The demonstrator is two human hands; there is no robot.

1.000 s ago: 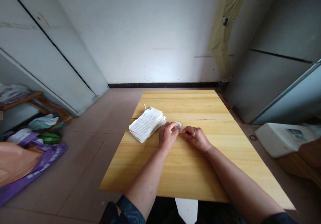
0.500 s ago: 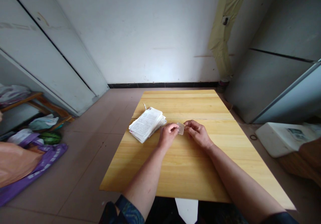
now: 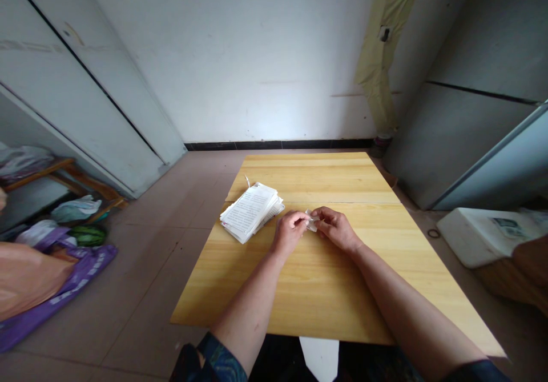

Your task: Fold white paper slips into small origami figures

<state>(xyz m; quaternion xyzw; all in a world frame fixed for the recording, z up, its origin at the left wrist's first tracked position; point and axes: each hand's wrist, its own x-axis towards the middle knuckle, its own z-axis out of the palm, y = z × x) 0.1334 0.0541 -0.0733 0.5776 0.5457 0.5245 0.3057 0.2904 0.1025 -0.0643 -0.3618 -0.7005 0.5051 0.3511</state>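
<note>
A small piece of whitish paper is pinched between both hands above the middle of the wooden table. My left hand closes thumb and forefinger on its left side. On its right side, the fingertips of my right hand grip it, and the piece looks creased between them. The fingers cover much of it. Just left of my left hand lies a loose stack of printed paper sheets, their edges uneven.
A thin white strip sticks up behind the stack. On the left floor are a purple bag, a watermelon and a wooden stool. A white box stands right of the table, below a grey cabinet.
The small paper, flat and squarish before, is now folded or crumpled. My right hand has moved slightly left, closer to my left hand, and grips it. The paper stack has not moved.
</note>
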